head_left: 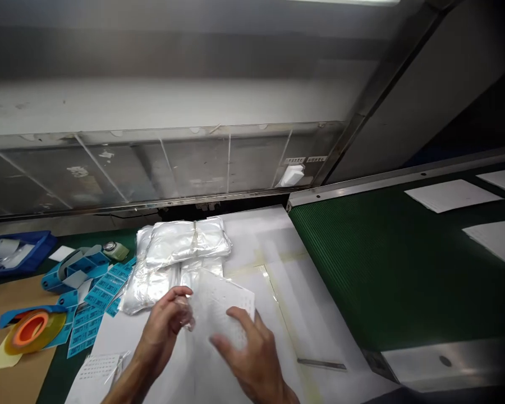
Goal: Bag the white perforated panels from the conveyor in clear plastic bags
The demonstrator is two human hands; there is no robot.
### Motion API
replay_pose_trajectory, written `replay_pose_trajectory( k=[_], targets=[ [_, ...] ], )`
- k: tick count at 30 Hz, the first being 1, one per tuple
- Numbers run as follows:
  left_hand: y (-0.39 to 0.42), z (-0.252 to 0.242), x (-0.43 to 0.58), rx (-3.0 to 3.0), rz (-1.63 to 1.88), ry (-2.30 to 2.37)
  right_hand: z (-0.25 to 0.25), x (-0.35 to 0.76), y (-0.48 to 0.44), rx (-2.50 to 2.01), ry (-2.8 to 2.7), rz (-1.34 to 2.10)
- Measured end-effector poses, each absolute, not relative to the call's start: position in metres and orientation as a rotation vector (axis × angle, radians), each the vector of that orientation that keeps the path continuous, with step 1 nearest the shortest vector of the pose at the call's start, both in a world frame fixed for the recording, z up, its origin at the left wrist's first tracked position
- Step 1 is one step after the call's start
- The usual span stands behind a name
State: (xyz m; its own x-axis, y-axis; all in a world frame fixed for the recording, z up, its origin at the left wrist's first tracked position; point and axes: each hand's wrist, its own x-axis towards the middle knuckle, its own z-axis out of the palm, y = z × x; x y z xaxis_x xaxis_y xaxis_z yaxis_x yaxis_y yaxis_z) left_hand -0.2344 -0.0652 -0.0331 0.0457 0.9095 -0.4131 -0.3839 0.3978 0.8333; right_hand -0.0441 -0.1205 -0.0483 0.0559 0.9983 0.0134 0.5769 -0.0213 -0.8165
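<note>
Near the middle of the white work surface (280,241), my left hand (165,322) is closed on the crumpled edge of a clear plastic bag (186,314). A white printed sheet or card (219,297) stands tilted just right of it, seemingly inside the bag. My right hand (252,348) is at the sheet's right side, thumb and fingers spread, the rear fingers behind its edge. Whether they grip it is hard to tell. Behind the hands lie stacked bundles of clear plastic bags (177,244), the top one tied with a band.
At the left are a tape dispenser with tape roll (50,331), blue label sheets (109,286), a small jar (115,251) and a blue tray (42,247). A packet (99,367) lies front left. A metal strip (322,365) is right. White sheets (452,195) rest on the green belt (362,252).
</note>
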Motion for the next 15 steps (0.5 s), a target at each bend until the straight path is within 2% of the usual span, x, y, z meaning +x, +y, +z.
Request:
replay_pose_trajectory(
  k=[8,15],
  targets=[
    [-0.102,-0.044,-0.242,0.996,0.845,1.355,-0.045,-0.068,-0.124,-1.668,-2.049,0.484],
    [-0.117,-0.054,-0.242,1.275,0.622,1.401,-0.001,-0.02,-0.13,-1.829,-1.737,0.771]
  ],
)
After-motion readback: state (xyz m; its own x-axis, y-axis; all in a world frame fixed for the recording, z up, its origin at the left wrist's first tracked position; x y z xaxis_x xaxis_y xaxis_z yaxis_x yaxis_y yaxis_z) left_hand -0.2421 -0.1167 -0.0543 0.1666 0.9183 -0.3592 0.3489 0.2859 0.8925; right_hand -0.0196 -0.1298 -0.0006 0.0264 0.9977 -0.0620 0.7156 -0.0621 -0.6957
